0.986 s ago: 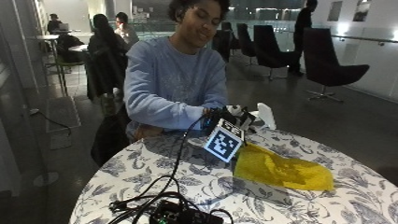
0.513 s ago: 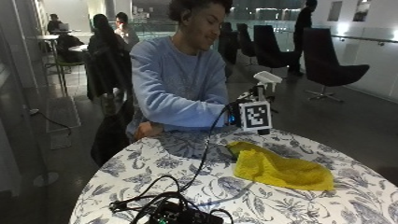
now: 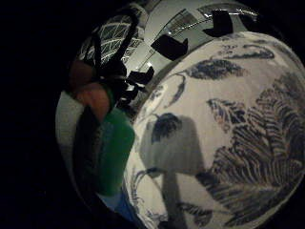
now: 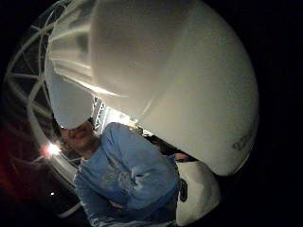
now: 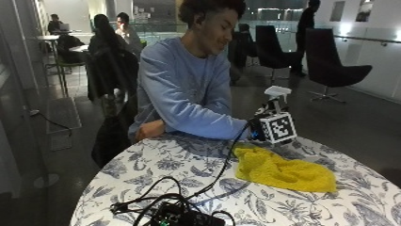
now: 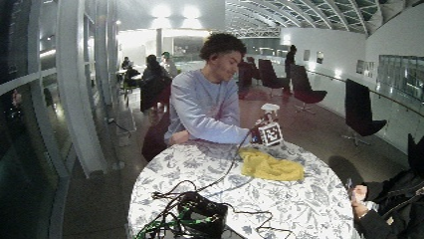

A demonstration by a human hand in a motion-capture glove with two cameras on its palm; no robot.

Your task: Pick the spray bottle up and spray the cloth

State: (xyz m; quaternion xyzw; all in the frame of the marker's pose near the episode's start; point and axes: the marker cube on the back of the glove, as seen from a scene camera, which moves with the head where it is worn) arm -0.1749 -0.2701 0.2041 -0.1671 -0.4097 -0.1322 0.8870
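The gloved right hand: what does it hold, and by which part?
The right hand holds the white-headed spray bottle above the table; its head shows above the hand, but the exact place of the grip is hidden.

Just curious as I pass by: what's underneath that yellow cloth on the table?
The yellow cloth lies crumpled directly on the floral tablecloth. Anything beneath its folds is covered and cannot be seen.

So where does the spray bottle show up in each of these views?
Outside view: bottle, white head above the gloved hand, behind the cloth.
Wide outside view: bottle likewise.
Thumb-side palm view: white head fills it.
Little-finger-side palm view: green body beside the tablecloth.
Shared landmark: that floral tablecloth.
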